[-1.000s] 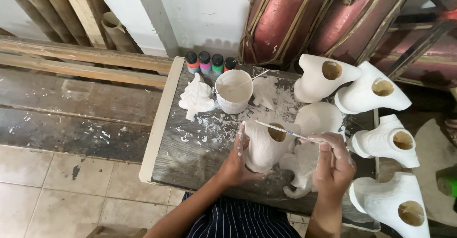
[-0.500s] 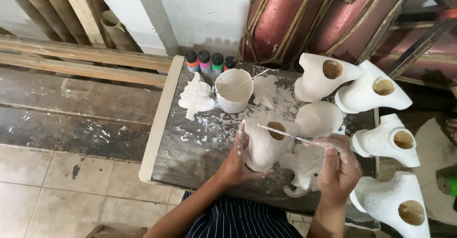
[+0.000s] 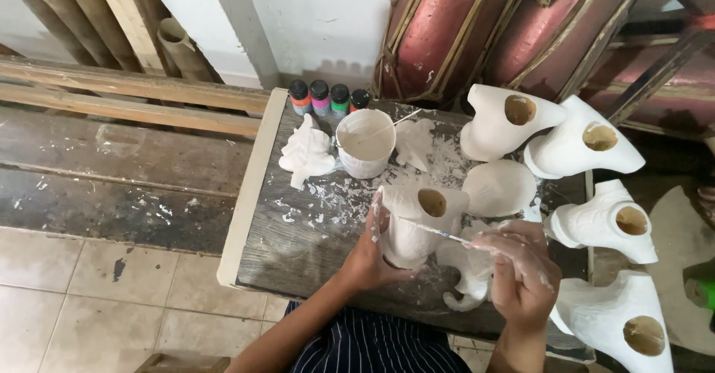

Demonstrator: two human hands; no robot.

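The left hand (image 3: 370, 252) is cupped upright, thumb and fingers wrapped in a grip, forearm rising from below. The right hand (image 3: 521, 272) is curled in a pinch, fingers smeared white, wrist bent inward.

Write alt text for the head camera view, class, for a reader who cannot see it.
A person's left hand steadies a white plaster figure with a round hole on a dark, paint-spattered wooden table, while the right hand holds a thin brush to it. Behind stand a white paint cup, four small paint bottles and more white hollow casts.
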